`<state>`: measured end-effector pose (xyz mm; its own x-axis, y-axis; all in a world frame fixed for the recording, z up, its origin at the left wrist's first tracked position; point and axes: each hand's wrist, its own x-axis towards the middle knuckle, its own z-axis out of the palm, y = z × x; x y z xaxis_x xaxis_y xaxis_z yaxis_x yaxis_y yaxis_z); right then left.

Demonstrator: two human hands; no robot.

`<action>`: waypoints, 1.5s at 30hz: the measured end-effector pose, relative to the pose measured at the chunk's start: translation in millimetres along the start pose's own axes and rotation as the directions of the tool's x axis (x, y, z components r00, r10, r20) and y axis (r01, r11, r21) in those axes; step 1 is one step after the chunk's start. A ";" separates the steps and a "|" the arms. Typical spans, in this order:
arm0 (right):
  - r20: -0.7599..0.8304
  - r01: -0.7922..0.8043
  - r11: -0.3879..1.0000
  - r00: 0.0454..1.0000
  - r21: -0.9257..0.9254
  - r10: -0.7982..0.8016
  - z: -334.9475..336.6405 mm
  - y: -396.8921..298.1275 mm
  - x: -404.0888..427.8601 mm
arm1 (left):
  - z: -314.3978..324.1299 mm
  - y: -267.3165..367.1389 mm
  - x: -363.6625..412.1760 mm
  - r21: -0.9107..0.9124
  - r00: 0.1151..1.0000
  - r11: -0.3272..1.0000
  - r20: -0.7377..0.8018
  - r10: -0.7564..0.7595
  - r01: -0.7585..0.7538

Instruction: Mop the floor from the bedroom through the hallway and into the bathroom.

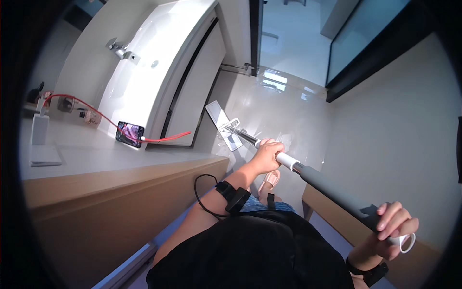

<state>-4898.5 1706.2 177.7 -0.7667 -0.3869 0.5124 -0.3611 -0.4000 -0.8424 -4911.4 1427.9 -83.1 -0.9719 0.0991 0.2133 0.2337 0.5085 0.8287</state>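
Note:
A flat mop point(334, 186) slants across the view on a telescopic pole with a grey grip. My left hand point(269, 155) is wrapped around the metal part of the pole, just beyond a white collar. Around the grip's top end, beside a white hanging loop, my right hand point(395, 225) is closed. The white rectangular mop head point(218, 113) rests on the glossy tiled floor point(242, 90), near the base of the vanity cabinet. Its underside is hidden.
At the left stands a white washbasin point(144, 77) with a chrome tap point(121, 50). A phone point(130, 134) with a red cable point(90, 108) leans by the basin. A wood-edged door frame point(126, 188) lies close left. Beyond a dark frame point(255, 36) is a glass-walled area.

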 end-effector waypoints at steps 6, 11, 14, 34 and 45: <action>-0.082 -0.200 0.979 0.976 0.030 0.202 44.8 53.1 26.1 | -26.7 -42.8 -7.2 0.151 0.983 0.975 0.067 -0.173 0.162; -0.074 -0.200 0.979 0.977 0.028 0.202 32.9 65.6 40.2 | -20.9 -60.2 17.5 0.154 0.977 0.972 0.084 -0.195 0.180; 0.181 -0.196 0.978 0.961 -0.078 0.207 16.6 79.9 46.9 | -21.2 -78.6 43.6 0.238 0.989 0.960 -0.020 -0.148 0.149; -0.529 -0.391 0.895 0.817 -0.214 0.230 -38.7 78.7 21.6 | 70.9 -81.4 171.0 0.353 0.697 0.934 0.684 -0.215 -0.059; 0.142 -0.119 0.948 0.976 -0.294 0.166 -73.5 50.5 89.4 | 152.2 -46.1 181.1 -0.025 0.909 0.993 -0.402 -0.112 0.111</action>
<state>-5024.3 1712.5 168.7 -0.7327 -0.5622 0.3835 -0.4075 -0.0888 -0.9089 -5102.2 1552.5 -161.4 -0.8989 -0.3107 0.3090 0.1246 0.4948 0.8600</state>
